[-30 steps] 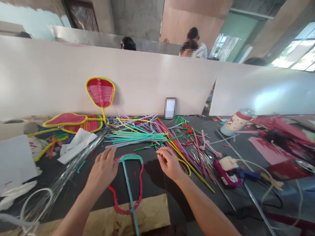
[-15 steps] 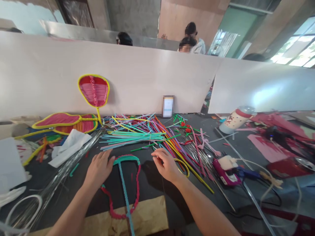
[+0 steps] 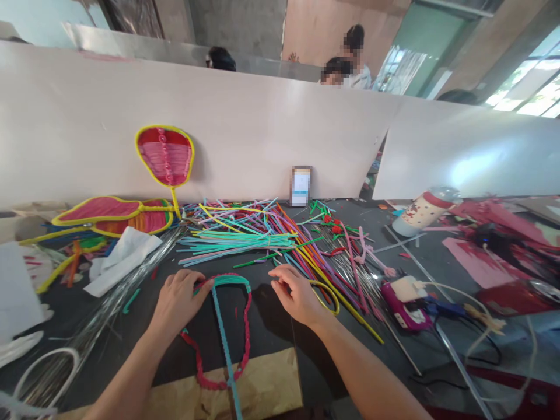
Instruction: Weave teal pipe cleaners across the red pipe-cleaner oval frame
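On the dark table lies a rounded fan-shaped frame of twisted pipe cleaners (image 3: pixel 247 344), red along its sides and turquoise at the top. A blue-green pipe-cleaner stem (image 3: pixel 224 341) runs down its middle. My left hand (image 3: pixel 181 297) is closed on the frame's upper left edge, thumb and fingers together, partly hiding that edge. To the right of the frame, apart from it, my right hand (image 3: pixel 297 294) hovers or rests with loosely bent fingers and nothing visible in them. Yellow-handled scissors (image 3: pixel 330 298) lie partly behind my right wrist.
A bundle of turquoise pipe cleaners (image 3: pixel 236 240) lies ahead, amid many loose coloured ones. A finished pink-and-yellow fan (image 3: pixel 151 157) leans on the white partition (image 3: pixel 245 128). A phone (image 3: pixel 301 186) stands there too. On the right are a tumbler (image 3: pixel 420 214) and a purple power strip (image 3: pixel 405 309).
My left hand's fingers have moved slightly right and down and closed on the frame's top left edge. My right hand is almost unchanged. The view has shifted slightly.
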Demonstrator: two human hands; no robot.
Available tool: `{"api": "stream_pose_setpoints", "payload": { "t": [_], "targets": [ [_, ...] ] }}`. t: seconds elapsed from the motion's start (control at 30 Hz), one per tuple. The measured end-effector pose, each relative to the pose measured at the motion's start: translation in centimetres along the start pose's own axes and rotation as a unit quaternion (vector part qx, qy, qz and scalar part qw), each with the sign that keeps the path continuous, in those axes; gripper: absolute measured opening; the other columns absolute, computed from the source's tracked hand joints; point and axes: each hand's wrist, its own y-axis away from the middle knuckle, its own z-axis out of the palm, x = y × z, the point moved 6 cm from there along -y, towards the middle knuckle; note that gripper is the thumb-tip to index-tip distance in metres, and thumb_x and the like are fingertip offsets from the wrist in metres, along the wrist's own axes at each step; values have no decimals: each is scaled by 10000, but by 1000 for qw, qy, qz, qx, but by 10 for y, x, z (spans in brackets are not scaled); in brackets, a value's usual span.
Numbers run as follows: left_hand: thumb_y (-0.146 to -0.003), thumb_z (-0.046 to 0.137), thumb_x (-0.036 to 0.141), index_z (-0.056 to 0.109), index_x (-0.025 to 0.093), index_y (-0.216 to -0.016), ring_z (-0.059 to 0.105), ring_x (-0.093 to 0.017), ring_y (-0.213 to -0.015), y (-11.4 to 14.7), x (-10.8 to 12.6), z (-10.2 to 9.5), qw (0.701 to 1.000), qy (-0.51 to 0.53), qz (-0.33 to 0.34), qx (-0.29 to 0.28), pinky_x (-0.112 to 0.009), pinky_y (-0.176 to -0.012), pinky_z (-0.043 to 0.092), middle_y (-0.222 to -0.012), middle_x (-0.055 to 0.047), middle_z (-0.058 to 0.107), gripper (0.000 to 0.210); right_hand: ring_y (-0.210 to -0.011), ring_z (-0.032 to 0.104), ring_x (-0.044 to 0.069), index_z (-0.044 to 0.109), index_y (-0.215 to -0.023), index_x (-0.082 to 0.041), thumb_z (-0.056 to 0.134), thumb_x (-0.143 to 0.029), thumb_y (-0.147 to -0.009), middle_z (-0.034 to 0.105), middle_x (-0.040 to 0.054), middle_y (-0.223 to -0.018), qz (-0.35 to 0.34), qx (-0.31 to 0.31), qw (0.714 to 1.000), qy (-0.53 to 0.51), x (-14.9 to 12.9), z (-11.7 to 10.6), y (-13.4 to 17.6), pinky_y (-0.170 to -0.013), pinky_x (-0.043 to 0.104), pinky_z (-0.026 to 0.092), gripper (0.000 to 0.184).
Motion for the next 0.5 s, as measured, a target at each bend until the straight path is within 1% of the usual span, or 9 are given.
{"api": "stream_pose_setpoints", "payload": {
  "t": [0.07, 0.13, 0.2, 0.23, 0.3, 0.33, 0.37, 0.43, 0.5],
  "targets": [
    [-833, 414, 517, 652, 185, -835, 590, -267, -886, 1, 1, 1, 1000, 1, -10, -11, -396, -827, 425, -921, -89, 652, 409, -632, 527, 103, 540, -1085, -212, 466, -217, -867, 562, 67, -991, 6, 1, 1000, -5, -1, 2, 0, -603, 249, 469, 230],
    [-837, 406, 520, 651, 201, -825, 577, -273, -898, 1, 1, 3, 999, -1, -23, -23, -400, -824, 422, -932, -79, 647, 403, -648, 535, 109, 501, -1168, -222, 485, -222, -856, 574, 56, -964, 21, 8, 999, -34, 0, 3, -1, -620, 260, 469, 313],
    [-846, 390, 517, 647, 209, -856, 563, -280, -917, 2, -1, 5, 999, -3, -36, -32, -407, -818, 421, -962, -75, 642, 402, -635, 541, 112, 368, -1311, -246, 514, -229, -839, 587, 22, -869, 59, 30, 991, -117, 7, 0, -3, -617, 265, 474, 494],
    [-848, 384, 514, 644, 212, -893, 555, -284, -932, 2, -2, 6, 998, -2, -42, -36, -411, -815, 420, -989, -76, 638, 401, -603, 535, 109, 266, -1372, -260, 526, -237, -832, 584, -4, -806, 88, 52, 980, -172, 14, -4, -3, -593, 260, 472, 600],
    [-849, 379, 510, 629, 221, -985, 536, -295, -977, 3, -5, 7, 998, 3, -48, -47, -420, -813, 418, -1059, -79, 622, 406, -511, 495, 93, 70, -1426, -285, 546, -259, -821, 559, -56, -698, 152, 117, 942, -275, 32, -16, -3, -517, 236, 448, 771],
    [-848, 378, 509, 618, 226, -1028, 525, -298, -1004, 3, -5, 7, 997, 9, -47, -57, -422, -818, 415, -1090, -79, 611, 412, -469, 462, 81, 26, -1429, -293, 557, -273, -814, 545, -72, -672, 177, 157, 922, -307, 41, -24, -2, -483, 222, 426, 813],
    [-846, 380, 509, 608, 233, -1062, 512, -299, -1030, 4, -6, 8, 997, 15, -43, -69, -422, -826, 411, -1115, -77, 601, 418, -455, 446, 74, 13, -1429, -299, 578, -281, -801, 535, -83, -660, 189, 195, 906, -324, 48, -32, 0, -473, 213, 414, 845],
    [-836, 398, 511, 593, 242, -1098, 494, -294, -1064, 5, -4, 8, 994, 27, -33, -96, -418, -851, 400, -1143, -69, 587, 424, -464, 449, 74, 36, -1427, -307, 604, -283, -784, 502, -100, -626, 191, 235, 895, -327, 58, -43, 2, -479, 207, 411, 858],
    [-817, 434, 504, 587, 260, -1109, 481, -294, -1076, 8, -2, 8, 993, 30, -29, -112, -425, -860, 391, -1163, -59, 575, 410, -479, 466, 80, 144, -1412, -297, 584, -291, -803, 510, -89, -634, 178, 225, 913, -292, 57, -44, 2, -488, 213, 420, 750]
  ]
}}
